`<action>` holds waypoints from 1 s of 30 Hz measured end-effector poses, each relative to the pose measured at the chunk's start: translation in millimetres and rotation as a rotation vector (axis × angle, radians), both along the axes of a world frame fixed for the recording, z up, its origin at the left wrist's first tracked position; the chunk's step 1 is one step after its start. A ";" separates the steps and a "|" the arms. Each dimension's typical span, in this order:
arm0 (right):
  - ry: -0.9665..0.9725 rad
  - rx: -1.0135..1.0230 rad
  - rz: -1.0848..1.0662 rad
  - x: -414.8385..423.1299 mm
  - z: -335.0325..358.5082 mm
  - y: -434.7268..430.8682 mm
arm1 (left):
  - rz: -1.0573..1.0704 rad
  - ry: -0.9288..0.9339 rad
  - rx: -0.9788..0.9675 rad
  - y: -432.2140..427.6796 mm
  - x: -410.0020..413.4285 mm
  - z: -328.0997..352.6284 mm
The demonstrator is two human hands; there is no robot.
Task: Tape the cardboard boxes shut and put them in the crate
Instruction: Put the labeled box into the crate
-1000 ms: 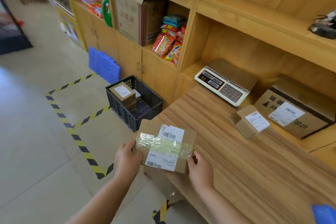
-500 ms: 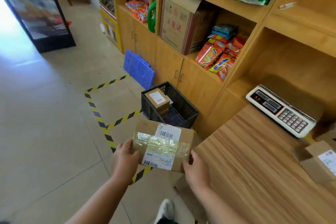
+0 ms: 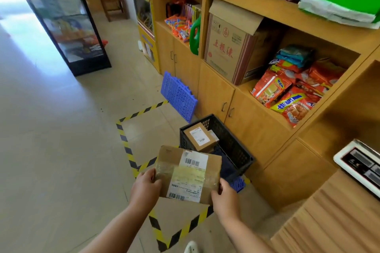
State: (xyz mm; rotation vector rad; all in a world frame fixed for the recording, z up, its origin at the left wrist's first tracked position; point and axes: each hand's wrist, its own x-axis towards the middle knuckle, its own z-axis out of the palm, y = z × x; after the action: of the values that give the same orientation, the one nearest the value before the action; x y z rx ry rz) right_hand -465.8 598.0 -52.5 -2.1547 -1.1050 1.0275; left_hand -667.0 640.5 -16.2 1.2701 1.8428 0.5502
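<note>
Box (image 3: pixel 188 174) is up in both hands, over the floor, just on the near side of the black crate (image 3: pixel 234 148). Its far right corner overlaps the crate's near rim in view; can't tell if it's over the crate or short of it. Top faces up, approx level, w/ white shipping labels & a wide band of clear tape across the middle.

Left hand (image 3: pixel 145 186) grips the left edge, thumb on top, fingers curled under. Right hand (image 3: pixel 225 197) grips the near right corner, thumb against the side, fingers under & hidden.

Crate sits on the floor against the wooden cabinet (image 3: pixel 257 121). Inside, at its left end, is a smaller box (image 3: pixel 200 138) w/ a white label on top. Yellow-black floor tape (image 3: pixel 123 137) marks a square beside the crate. Blue plastic panel (image 3: pixel 178 95) leans on the cabinet behind the crate.

Shelf above holds a big printed carton (image 3: pixel 228 47), flap open, w/ a green jug (image 3: pixel 194 37) to its left & red snack pkts (image 3: pixel 287 92) to its right. Scale (image 3: pixel 362 164) sits at far right on the wood counter (image 3: pixel 333 220).
</note>
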 end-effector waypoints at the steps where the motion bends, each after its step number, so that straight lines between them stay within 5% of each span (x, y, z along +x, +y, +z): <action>1: 0.000 -0.010 0.001 1.3 0.7 7.7 | -0.014 -0.002 0.000 7.8 1.8 1.3; 14: -0.046 -0.118 -0.216 54.2 -19.0 116.0 | -0.248 0.052 -0.187 161.7 60.8 -39.3; 30: -0.013 -0.430 -0.713 75.9 -76.7 256.5 | -0.893 0.163 -0.280 386.7 162.0 -99.7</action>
State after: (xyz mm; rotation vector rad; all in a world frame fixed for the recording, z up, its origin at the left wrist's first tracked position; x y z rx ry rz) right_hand -390.0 854.4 -129.2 -2.5823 -0.0566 0.9475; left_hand -505.1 1027.2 -115.9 1.7786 1.2140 -0.2910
